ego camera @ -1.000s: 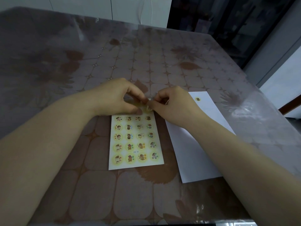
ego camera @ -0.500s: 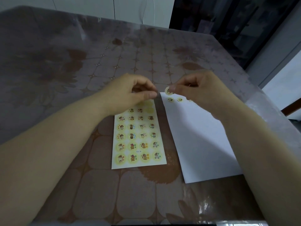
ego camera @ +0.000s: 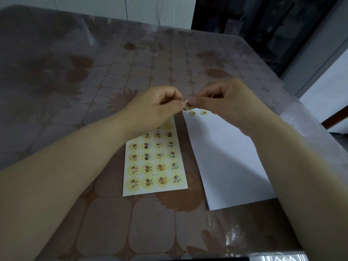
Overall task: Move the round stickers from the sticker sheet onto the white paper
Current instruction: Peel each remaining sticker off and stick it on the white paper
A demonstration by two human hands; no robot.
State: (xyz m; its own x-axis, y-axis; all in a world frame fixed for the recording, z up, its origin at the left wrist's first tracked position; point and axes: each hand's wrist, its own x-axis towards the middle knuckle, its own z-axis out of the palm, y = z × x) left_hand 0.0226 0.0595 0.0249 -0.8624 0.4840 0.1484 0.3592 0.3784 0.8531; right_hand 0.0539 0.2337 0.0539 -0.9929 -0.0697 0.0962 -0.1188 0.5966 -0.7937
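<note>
The sticker sheet [ego camera: 156,162] lies flat on the table with several rows of round yellow cartoon stickers; its top is hidden under my left hand [ego camera: 158,108]. The white paper [ego camera: 226,157] lies just right of it. Two round stickers [ego camera: 192,112] [ego camera: 203,112] sit at the paper's top left corner. A third round sticker [ego camera: 188,105] is held in the air just above that corner. My right hand [ego camera: 224,102] pinches it between thumb and forefinger, and my left hand's curled thumb and fingertip meet its left edge.
A brown flower-patterned table [ego camera: 94,91] under clear plastic carries everything. Its right edge [ego camera: 293,102] runs close past the paper, and the front edge is near my forearms. A white wall stands behind and a dark doorway at the back right.
My right hand peeled a sticker off the sheet's top and carried it right to the paper's top corner. Since then my left hand has come up to meet it at the sticker.
</note>
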